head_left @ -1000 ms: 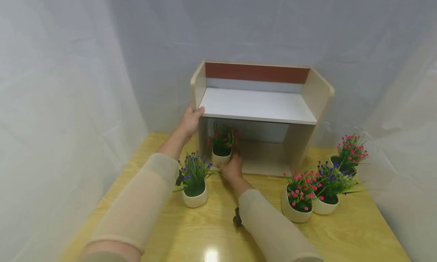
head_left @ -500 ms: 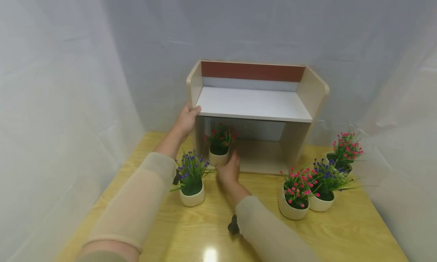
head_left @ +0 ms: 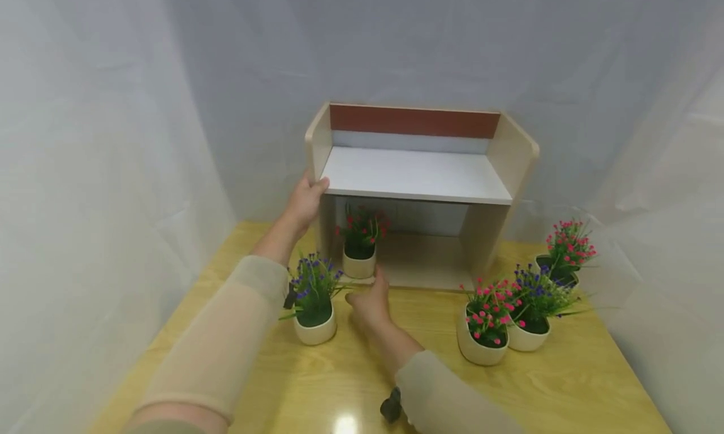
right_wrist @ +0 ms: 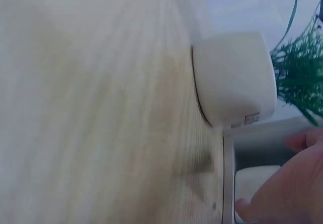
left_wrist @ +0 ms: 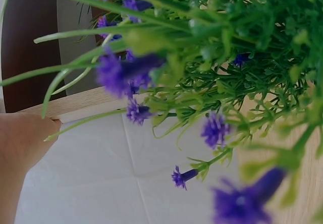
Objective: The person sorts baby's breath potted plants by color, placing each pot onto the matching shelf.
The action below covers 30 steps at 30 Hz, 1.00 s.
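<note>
My left hand point(head_left: 304, 201) grips the left side panel of a small two-tier wooden shelf point(head_left: 418, 173), thumb on the front edge. In the shelf's lower compartment, at its left end, a white pot with red flowers point(head_left: 359, 261) stands upright. Just in front of that pot is my right hand point(head_left: 370, 302), thumb and fingers spread apart and holding nothing. The right wrist view has the hand point(right_wrist: 290, 193) beside the pot; whether a finger still touches it, I cannot tell. A pot of purple flowers point(head_left: 315, 327) stands near my left wrist, its blooms point(left_wrist: 216, 130) filling the left wrist view.
At the right of the wooden table point(head_left: 339, 384) stand a pot of pink flowers point(head_left: 481, 349), a pot of purple flowers point(head_left: 528, 336) and another pink-flowered pot point(head_left: 560, 264) behind. Pale sheeting point(head_left: 418, 44) hangs behind and at both sides.
My right hand has let go of the red-flowered pot and drawn back toward me. The pot sits inside the shelf's lower left. My left hand keeps its grip on the side panel.
</note>
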Tool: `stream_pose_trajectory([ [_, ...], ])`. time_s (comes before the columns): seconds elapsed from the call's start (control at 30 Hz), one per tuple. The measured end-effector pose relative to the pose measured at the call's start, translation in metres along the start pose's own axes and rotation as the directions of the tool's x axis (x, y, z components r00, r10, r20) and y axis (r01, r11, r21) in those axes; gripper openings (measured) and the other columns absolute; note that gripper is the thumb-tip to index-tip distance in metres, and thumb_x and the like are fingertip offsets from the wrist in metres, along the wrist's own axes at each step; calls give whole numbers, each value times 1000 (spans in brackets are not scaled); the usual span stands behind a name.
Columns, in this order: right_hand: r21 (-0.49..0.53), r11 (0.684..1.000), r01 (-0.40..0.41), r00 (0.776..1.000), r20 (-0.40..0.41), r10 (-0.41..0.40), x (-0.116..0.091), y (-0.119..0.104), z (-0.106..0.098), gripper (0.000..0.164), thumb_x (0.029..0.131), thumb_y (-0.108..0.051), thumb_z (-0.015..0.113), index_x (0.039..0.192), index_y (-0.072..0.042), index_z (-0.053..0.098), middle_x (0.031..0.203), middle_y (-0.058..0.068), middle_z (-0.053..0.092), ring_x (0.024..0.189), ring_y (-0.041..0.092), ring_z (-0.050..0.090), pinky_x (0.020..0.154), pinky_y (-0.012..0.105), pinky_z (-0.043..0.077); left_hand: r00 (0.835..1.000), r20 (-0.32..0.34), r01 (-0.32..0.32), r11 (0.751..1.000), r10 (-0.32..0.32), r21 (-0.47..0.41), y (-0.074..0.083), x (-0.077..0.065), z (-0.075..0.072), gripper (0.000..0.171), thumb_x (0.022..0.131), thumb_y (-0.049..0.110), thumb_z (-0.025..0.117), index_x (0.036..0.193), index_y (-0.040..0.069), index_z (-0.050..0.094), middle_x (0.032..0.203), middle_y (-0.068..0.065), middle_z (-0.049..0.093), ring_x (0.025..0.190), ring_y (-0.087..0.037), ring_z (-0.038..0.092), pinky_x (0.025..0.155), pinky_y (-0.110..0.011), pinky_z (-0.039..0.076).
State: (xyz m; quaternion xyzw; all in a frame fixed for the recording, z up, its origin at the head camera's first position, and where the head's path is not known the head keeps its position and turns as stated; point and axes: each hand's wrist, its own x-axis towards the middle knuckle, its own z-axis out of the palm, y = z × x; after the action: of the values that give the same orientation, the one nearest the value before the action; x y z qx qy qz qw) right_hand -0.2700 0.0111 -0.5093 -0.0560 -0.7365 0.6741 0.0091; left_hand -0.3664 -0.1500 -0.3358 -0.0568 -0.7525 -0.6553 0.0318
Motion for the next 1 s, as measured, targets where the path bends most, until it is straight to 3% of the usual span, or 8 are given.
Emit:
stream_pose_trajectory([
  [0.07,27,999,-39,995,91,36,-8,0,-1,106,79,12,71,171,-7,24,175,28,20,160,54,28,123,62,46,1000,0,-2,1000,2,-4,-1,0,-1,66,117,30,42,175,19,13,183,-11,18,171,-34,13,140,-57,7],
  [0.17,22,995,-100,969,228,92,-18,-1,-2,110,79,11,68,174,-14,19,179,23,15,164,53,20,125,65,42,1000,-5,-11,1000,11,-10,0,3,-3,66,117,29,42,175,16,13,183,-12,19,171,-34,12,141,-56,6],
  [0.27,1,989,-149,932,336,140,-27,-2,-4,116,78,11,69,175,-18,13,183,19,10,167,51,12,131,72,26,1000,-9,-15,1000,15,-12,1,5,-4,65,117,27,42,174,14,15,182,-13,20,171,-35,13,141,-55,6],
  [0.4,-24,989,-147,896,420,143,-40,-1,-2,124,77,11,78,176,-18,9,182,24,9,167,52,10,132,76,11,1000,-13,-13,1000,12,-2,2,4,-6,64,117,27,43,174,16,16,183,-12,20,171,-34,13,140,-56,6],
  [0.57,-77,994,-72,889,446,99,-47,2,9,130,78,0,92,176,-15,8,181,26,10,166,55,14,133,75,10,1000,-16,-5,1000,6,14,3,2,-8,64,117,30,43,174,17,17,183,-11,20,171,-34,13,140,-58,6],
  [0.73,-136,991,11,906,421,48,-48,8,22,134,76,-14,98,175,-10,9,179,27,18,162,53,25,133,71,19,1000,-16,-11,1000,11,7,2,2,-8,63,117,29,42,173,14,18,182,-13,22,171,-35,14,140,-58,6],
  [0.87,-98,991,93,914,402,-46,-45,14,31,124,69,-8,99,170,-9,27,165,23,41,147,42,48,130,62,35,1000,-21,-8,1000,8,-2,1,3,-7,62,117,27,43,173,15,20,181,-13,24,171,-35,15,140,-58,7],
  [1.0,-66,984,168,909,396,-129,-43,17,38,111,64,-3,100,160,-13,45,149,15,55,134,29,55,125,57,41,1000,-28,-2,1000,2,-10,0,4,-6,62,117,26,44,173,14,21,181,-13,25,170,-35,17,140,-57,8],
])
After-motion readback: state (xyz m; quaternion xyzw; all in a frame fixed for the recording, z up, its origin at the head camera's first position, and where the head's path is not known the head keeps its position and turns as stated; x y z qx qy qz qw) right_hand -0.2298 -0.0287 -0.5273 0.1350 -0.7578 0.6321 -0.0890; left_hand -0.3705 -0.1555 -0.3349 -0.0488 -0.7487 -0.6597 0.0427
